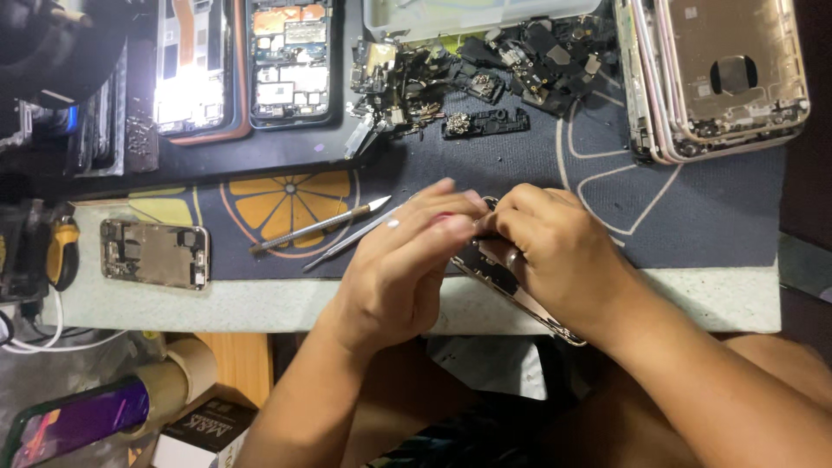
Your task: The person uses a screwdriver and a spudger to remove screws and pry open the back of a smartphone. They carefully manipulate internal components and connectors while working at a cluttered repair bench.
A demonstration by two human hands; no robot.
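Between the two hands, just right of the picture's middle, the work goes on at the top edge of an opened phone body that lies tilted across the front edge of the worktop, its lower end hanging past it toward 5 o'clock. The left hand has its fingers drawn together as if pinching something small; what they hold, if anything, cannot be made out. The right hand curls its fingers shut over the phone's upper end and steadies it.

To do this well, I judge the phone should be kept pressed flat by the right hand while the left works with small, light moves, since so much of the body overhangs the edge.

At 9 o'clock from the left hand lie a metal pry tool and slim tweezers on the dark mat with an orange-slice print. Farther at 9 o'clock rests a bare phone frame; at 12 o'clock sits a heap of small dark parts; at 2 o'clock a stack of pale phone housings.

Both hands cover the spot being worked on. The far left is dark and hard to read.
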